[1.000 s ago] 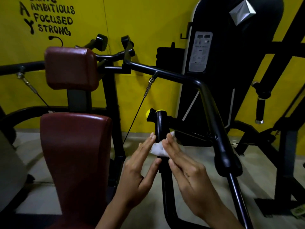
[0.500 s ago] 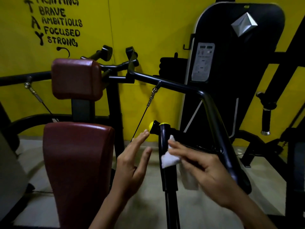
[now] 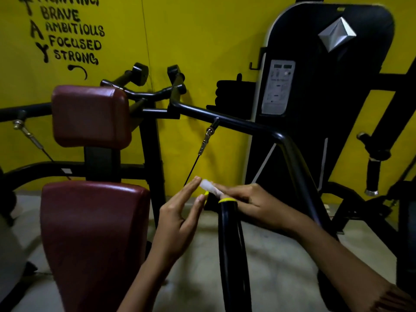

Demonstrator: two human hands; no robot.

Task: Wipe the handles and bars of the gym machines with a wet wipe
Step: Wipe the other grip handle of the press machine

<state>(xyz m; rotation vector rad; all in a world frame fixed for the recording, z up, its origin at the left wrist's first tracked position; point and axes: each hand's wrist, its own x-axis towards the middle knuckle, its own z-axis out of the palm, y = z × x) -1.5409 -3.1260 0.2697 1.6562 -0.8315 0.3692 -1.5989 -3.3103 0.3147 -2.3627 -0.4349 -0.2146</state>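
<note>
wet wipe: small white scrunched wad (image 3: 208, 187), right at the top of the handle (image 3: 229, 235), just above its yellow ring (image 3: 227, 200) and beside the yellow end cap (image 3: 206, 194)
right hand: (image 3: 254, 203) grip not clamped, fingers fairly straight and pressing the wipe onto the handle tip; it's blurry, so can't tell what the thumb is doing
left hand: (image 3: 180, 219) grip apart, fingers straight, holding nothing; fingertips sit at the wipe's left edge, touching or nearly, can't tell which
what changed: a second ago the wipe was lower on the shaft, sandwiched between both hands; half a second ago the right hand alone had it against the side under the ring; now it's up on the tip
so: I reckon the shaft is mostly covered and the cap end is getting its turn; the long bent bar (image 3: 247, 127) and the far handles (image 3: 139, 72) probably still need doing
materials: wipe looks soft and crumpled; handle is a round black tube, glossy, maybe rubbery; ring and cap look like hard plastic
around: maroon seat pad (image 3: 94, 233) and head pad (image 3: 90, 115), shiny vinyl look with rounded corners; thin cable (image 3: 193, 167) on a metal clip; yellow wall (image 3: 191, 41) with black lettering; dull grey floor (image 3: 270, 255)
</note>
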